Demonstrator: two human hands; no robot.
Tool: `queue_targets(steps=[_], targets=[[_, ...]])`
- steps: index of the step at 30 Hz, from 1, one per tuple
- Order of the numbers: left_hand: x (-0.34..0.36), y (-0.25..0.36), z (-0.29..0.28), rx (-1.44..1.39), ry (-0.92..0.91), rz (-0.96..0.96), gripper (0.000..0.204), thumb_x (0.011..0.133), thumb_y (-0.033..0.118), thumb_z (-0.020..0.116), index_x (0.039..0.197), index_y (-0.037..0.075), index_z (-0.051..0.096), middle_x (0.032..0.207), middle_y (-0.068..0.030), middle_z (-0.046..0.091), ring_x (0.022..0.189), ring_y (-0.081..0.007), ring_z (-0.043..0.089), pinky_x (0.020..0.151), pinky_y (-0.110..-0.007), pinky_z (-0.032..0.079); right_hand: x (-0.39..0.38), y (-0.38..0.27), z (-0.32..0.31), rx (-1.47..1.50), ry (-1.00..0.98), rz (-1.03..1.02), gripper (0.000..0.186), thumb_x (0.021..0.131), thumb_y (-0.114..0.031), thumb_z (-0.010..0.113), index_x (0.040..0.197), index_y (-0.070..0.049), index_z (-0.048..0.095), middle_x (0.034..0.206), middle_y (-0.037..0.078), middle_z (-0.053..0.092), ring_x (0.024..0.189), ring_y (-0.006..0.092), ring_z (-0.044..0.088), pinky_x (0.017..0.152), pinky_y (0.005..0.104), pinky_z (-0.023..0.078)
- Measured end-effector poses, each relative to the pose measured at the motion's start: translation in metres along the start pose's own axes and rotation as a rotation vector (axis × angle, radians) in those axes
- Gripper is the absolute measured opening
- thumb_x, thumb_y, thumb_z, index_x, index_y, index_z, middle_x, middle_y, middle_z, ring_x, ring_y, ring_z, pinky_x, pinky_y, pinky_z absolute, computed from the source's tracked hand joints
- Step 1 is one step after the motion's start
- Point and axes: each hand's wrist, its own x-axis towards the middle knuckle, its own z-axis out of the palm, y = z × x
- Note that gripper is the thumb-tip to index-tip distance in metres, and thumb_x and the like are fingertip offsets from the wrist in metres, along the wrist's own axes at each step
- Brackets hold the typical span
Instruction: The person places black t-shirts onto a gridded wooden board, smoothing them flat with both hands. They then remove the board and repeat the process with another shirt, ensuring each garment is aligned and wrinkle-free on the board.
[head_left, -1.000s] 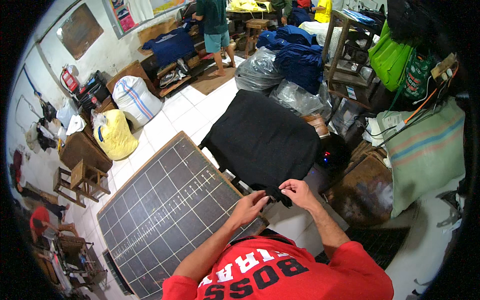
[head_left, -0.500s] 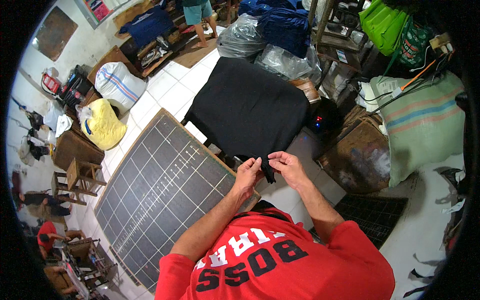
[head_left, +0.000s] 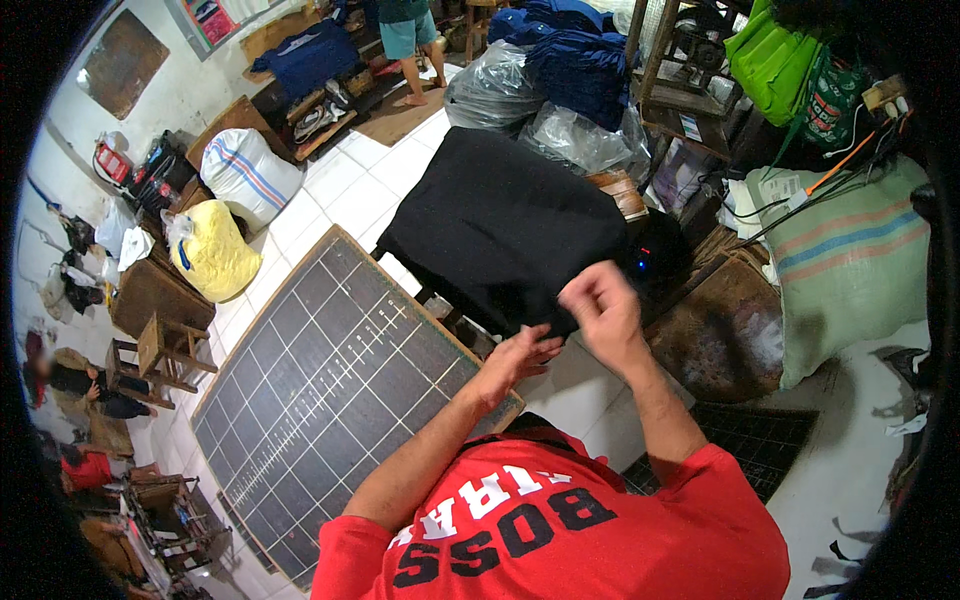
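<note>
A black cloth (head_left: 510, 220) lies spread over a stand or table just ahead of me, its near edge hanging down. My left hand (head_left: 515, 365) is at that near edge with fingers stretched out and apart, and I see nothing held in it. Over the cloth's near right corner is my right hand (head_left: 608, 310), its fingers curled and smeared by motion. Whether the right fingers pinch any cloth is not visible. Left of the cloth stands a dark board with a white grid (head_left: 330, 370).
A yellow bundle (head_left: 215, 250) and a white striped sack (head_left: 250, 180) stand on the tiled floor at left, near a wooden stool (head_left: 172, 345). Plastic-wrapped bundles (head_left: 490, 90) lie beyond the cloth. A green striped sack (head_left: 850, 260) is at right. A person (head_left: 405, 45) stands at the back.
Both hands have come apart from the bunched bit of black cloth they pinched at its near edge. My right hand has moved up over the cloth; my left has opened.
</note>
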Motion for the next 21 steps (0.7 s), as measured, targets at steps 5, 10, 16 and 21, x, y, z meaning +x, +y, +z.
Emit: queue_targets(steps=[5,10,16,21], targets=[[-0.001,0.04,-0.001,0.125,0.269,0.176,0.03,0.102,0.036,0.077,0.087,0.011,0.068,0.064,0.0056,0.058,0.05,-0.0066,0.047,0.044,-0.026,0.028,-0.022,0.011,0.012,0.095,-1.096,0.476,0.02,0.09,-0.011,0.079,0.106,-0.002,0.072,0.091,0.008,0.078,0.083,0.0166,0.073,0.077,0.0339,0.058],[-0.025,0.065,0.003,-0.018,0.14,0.314,0.023,0.107,0.022,0.068,0.12,0.003,0.071,0.113,-0.006,0.077,0.099,-0.0186,0.074,0.085,-0.038,0.06,0.022,0.079,-0.001,0.728,-0.072,0.741,0.044,0.104,-0.041,0.068,0.129,-0.005,0.067,0.116,0.007,0.074,0.104,0.0227,0.069,0.095,0.0409,0.056],[-0.045,0.103,-0.007,-0.011,0.187,0.477,0.023,0.11,0.018,0.063,0.126,0.003,0.069,0.127,-0.0089,0.075,0.112,-0.0206,0.072,0.098,-0.04,0.056,0.123,0.161,-0.057,0.927,0.79,0.649,0.055,0.101,-0.036,0.074,0.141,0.0,0.063,0.14,0.013,0.068,0.125,0.0319,0.066,0.106,0.0506,0.053],[-0.043,0.13,-0.042,-0.067,0.47,0.355,0.025,0.109,0.022,0.064,0.125,0.002,0.066,0.116,-0.0074,0.075,0.103,-0.0214,0.072,0.091,-0.041,0.057,0.151,0.157,-0.076,1.088,0.709,0.77,0.052,0.095,-0.03,0.08,0.14,-0.011,0.061,0.143,0.005,0.064,0.124,0.033,0.063,0.1,0.0534,0.053]])
